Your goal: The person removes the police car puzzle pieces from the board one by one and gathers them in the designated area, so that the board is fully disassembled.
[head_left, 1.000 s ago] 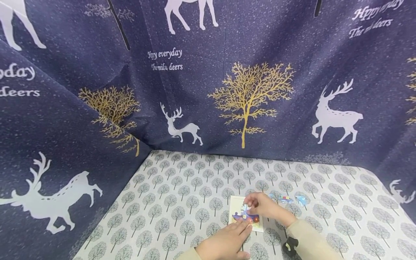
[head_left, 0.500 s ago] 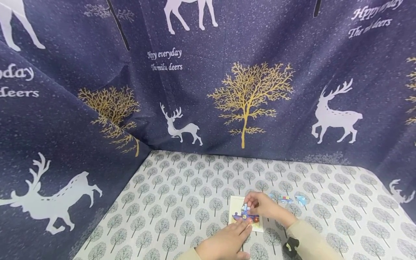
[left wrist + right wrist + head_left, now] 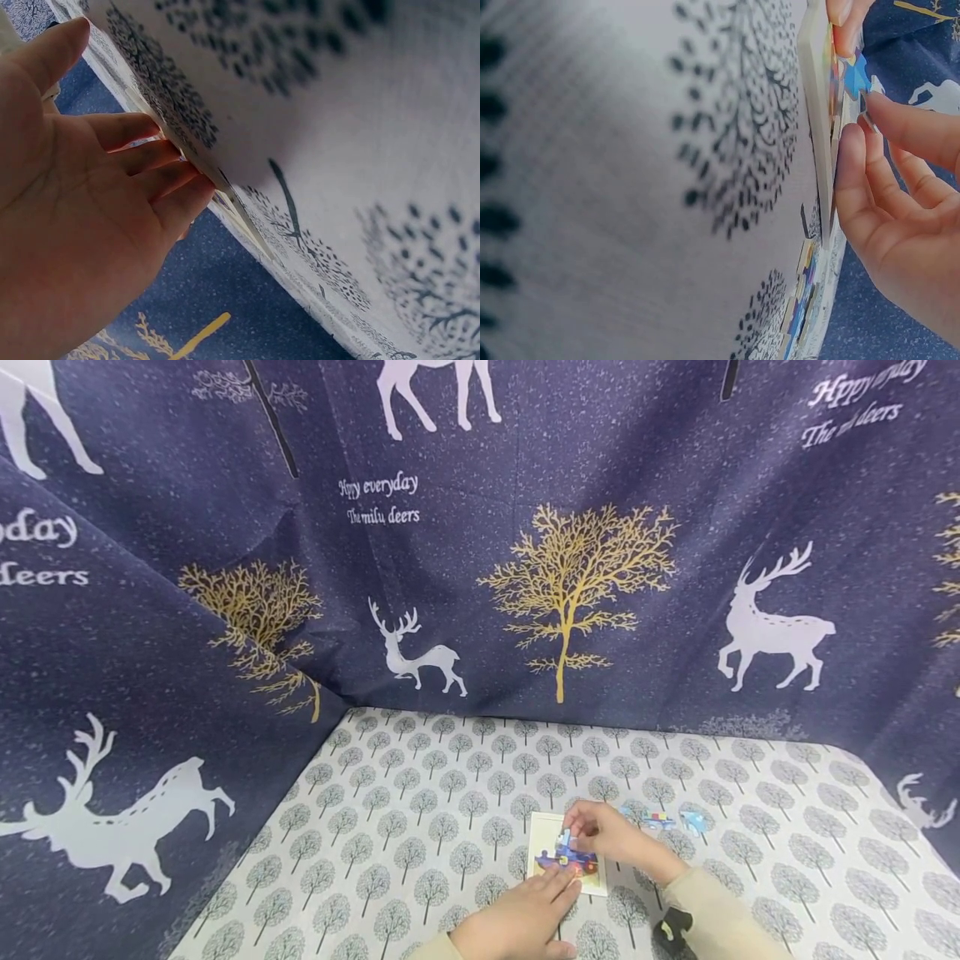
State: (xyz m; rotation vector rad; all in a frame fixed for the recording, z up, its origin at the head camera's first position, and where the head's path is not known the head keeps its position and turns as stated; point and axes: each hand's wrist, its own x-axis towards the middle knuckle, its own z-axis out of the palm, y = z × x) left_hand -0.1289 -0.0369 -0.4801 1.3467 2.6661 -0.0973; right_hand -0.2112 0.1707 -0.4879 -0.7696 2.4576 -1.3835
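A pale-framed jigsaw puzzle board [image 3: 539, 833] lies on the cloth, partly filled with purple, red and yellow pieces. My left hand [image 3: 522, 917] rests on its lower part with the fingers straight; in the left wrist view, those fingertips [image 3: 196, 193] reach the board's edge. Over the upper right of the board, my right hand [image 3: 603, 835] pinches a blue jigsaw piece [image 3: 856, 76] between thumb and fingers. The piece stands tilted above the board in the right wrist view. My right hand hides part of the picture, and the left fingers cover some of the lower pieces.
Several loose jigsaw pieces [image 3: 662, 819] lie to the right of the board, behind my right forearm, with a light blue piece [image 3: 694, 821] at their right end. A tree-patterned cloth [image 3: 420, 893] covers the table. Dark blue deer-print curtains [image 3: 465, 560] stand behind and at the left.
The blue piece in my right fingers has shifted and tilted slightly over the board. My left hand stays in place on the puzzle.
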